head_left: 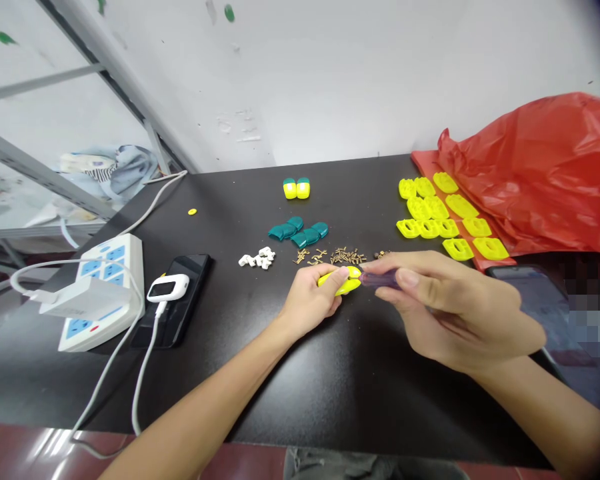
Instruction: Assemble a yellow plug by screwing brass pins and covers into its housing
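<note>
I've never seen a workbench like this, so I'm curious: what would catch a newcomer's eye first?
Probably the big red plastic bag at the right rear of the dark table, with bright yellow pieces lying on and beside its edge. Next come the hands near the middle: the left hand grips a yellow part, and the right hand holds a purple tool up to it.

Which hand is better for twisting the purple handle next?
Right, I think: the right hand holds the purple handle, pointed at the yellow piece. The left hand is holding that piece.
</note>
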Demonstrator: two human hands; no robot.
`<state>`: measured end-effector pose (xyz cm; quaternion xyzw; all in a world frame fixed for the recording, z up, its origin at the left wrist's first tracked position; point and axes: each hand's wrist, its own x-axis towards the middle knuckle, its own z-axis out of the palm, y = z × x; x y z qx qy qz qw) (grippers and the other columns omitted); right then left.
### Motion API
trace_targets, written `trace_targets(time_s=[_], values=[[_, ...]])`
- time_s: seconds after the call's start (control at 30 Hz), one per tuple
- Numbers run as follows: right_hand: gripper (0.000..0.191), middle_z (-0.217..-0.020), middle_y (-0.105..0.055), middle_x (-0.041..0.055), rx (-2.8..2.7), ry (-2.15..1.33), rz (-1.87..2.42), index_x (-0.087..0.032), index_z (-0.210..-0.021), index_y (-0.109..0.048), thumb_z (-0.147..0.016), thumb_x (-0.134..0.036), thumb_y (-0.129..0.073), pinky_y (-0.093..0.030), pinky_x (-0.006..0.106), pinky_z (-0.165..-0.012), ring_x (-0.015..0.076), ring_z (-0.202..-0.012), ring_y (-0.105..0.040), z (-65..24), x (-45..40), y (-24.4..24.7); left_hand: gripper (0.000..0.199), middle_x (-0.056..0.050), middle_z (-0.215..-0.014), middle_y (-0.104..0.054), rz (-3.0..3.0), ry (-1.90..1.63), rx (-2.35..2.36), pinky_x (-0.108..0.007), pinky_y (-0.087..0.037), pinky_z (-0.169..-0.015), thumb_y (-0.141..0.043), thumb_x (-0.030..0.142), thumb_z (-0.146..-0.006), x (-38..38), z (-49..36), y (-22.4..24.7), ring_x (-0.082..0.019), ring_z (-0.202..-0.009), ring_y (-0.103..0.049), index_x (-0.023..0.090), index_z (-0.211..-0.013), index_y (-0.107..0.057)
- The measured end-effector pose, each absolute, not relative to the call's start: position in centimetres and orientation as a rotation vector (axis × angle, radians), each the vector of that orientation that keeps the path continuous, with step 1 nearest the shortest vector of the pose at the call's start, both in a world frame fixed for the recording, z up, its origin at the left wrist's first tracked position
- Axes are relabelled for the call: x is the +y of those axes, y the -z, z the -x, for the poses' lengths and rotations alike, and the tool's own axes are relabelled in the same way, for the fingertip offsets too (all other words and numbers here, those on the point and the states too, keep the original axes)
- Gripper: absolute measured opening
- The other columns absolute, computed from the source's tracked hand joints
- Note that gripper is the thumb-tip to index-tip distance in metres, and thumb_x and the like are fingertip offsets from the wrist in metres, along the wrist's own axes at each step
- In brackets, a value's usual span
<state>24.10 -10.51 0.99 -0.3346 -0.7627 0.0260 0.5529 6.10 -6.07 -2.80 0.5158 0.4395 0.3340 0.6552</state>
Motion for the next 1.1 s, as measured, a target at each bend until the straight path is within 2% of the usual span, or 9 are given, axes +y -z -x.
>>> trace_targets(time_s=[0.17,0.37,0.47,0.63,0.73,0.87,0.93,1.0,1.1], values=[[0.042,-0.087,-0.078,0.0017,-1.72,0.082,0.772,-0.033,-0.112,-0.069,-0.08,-0.01,-0.08,-0.062,0.027,-0.052,0.0193,-0.07,-0.076,-24.1,-10.4,-0.8,0.045,0.007,-0.046,-0.043,-1.189,-0.741,0.996,-0.017,-0.023,-0.036,-0.069,0.059,-0.083,-6.1,-6.1,2.9,-0.005,-0.037,-0.033,0.015,-0.084,-0.061],[0.058,-0.115,-0.078,0.0092,-1.789,-0.039,0.651,-0.03,-0.131,-0.063,-0.081,-0.002,-0.067,-0.068,0.035,-0.069,0.0242,-0.092,-0.079,-24.0,-10.2,-0.6,0.045,0.007,-0.048,-0.042,-1.192,-0.755,0.96,-0.018,-0.023,-0.037,-0.068,0.059,-0.083,-6.0,-5.9,3.0,-0.005,-0.038,-0.034,0.015,-0.082,-0.06],[0.063,-0.107,-0.08,0.0072,-1.772,-0.034,0.712,-0.031,-0.134,-0.062,-0.08,0.001,-0.068,-0.068,0.034,-0.065,0.0237,-0.088,-0.079,-24.0,-10.3,-0.4,0.046,0.007,-0.048,-0.043,-1.203,-0.75,0.963,-0.018,-0.023,-0.037,-0.068,0.059,-0.083,-6.0,-6.0,2.9,-0.005,-0.038,-0.034,0.014,-0.084,-0.061],[0.054,-0.097,-0.081,0.0026,-1.794,0.039,0.757,-0.034,-0.126,-0.065,-0.083,-0.002,-0.07,-0.064,0.028,-0.059,0.0202,-0.077,-0.078,-24.0,-10.4,-0.8,0.046,0.007,-0.047,-0.043,-1.204,-0.74,0.978,-0.017,-0.022,-0.037,-0.069,0.059,-0.083,-6.1,-6.0,2.9,-0.005,-0.038,-0.033,0.014,-0.086,-0.061],[0.058,-0.095,-0.081,0.0025,-1.811,0.039,0.737,-0.035,-0.129,-0.063,-0.082,-0.001,-0.069,-0.065,0.029,-0.06,0.0203,-0.075,-0.078,-23.9,-10.5,-1.0,0.045,0.007,-0.047,-0.042,-1.202,-0.762,0.978,-0.018,-0.023,-0.038,-0.069,0.058,-0.083,-6.1,-6.0,3.0,-0.005,-0.039,-0.034,0.013,-0.086,-0.063],[0.07,-0.118,-0.077,0.0102,-1.829,0.011,0.63,-0.031,-0.142,-0.056,-0.08,0.001,-0.066,-0.068,0.034,-0.066,0.0246,-0.092,-0.079,-24.0,-10.7,-1.0,0.044,0.007,-0.048,-0.043,-1.236,-0.771,1.004,-0.017,-0.023,-0.039,-0.073,0.055,-0.081,-6.1,-6.0,3.0,-0.005,-0.04,-0.035,0.012,-0.084,-0.064],[0.077,-0.124,-0.075,0.0098,-1.869,-0.01,0.605,-0.031,-0.148,-0.05,-0.08,0.003,-0.063,-0.069,0.035,-0.069,0.0241,-0.097,-0.078,-24.1,-10.7,-1.1,0.042,0.007,-0.049,-0.043,-1.212,-0.767,1.016,-0.017,-0.023,-0.038,-0.076,0.053,-0.079,-6.1,-6.0,3.0,-0.004,-0.04,-0.035,0.014,-0.083,-0.062],[0.08,-0.119,-0.078,0.0069,-1.884,-0.038,0.644,-0.033,-0.15,-0.048,-0.081,0.004,-0.063,-0.069,0.035,-0.071,0.0235,-0.096,-0.079,-24.1,-10.8,-1.3,0.04,0.009,-0.048,-0.042,-1.162,-0.766,1.007,-0.017,-0.023,-0.037,-0.077,0.052,-0.078,-6.1,-6.1,3.0,-0.004,-0.038,-0.033,0.016,-0.081,-0.059],[0.074,-0.107,-0.08,0.0042,-1.893,-0.05,0.656,-0.032,-0.146,-0.053,-0.083,0.005,-0.063,-0.069,0.034,-0.077,0.0233,-0.094,-0.079,-24.0,-10.7,-1.6,0.038,0.01,-0.045,-0.04,-1.14,-0.771,0.997,-0.017,-0.024,-0.035,-0.076,0.05,-0.079,-6.1,-6.2,3.0,-0.004,-0.035,-0.031,0.019,-0.079,-0.054]])
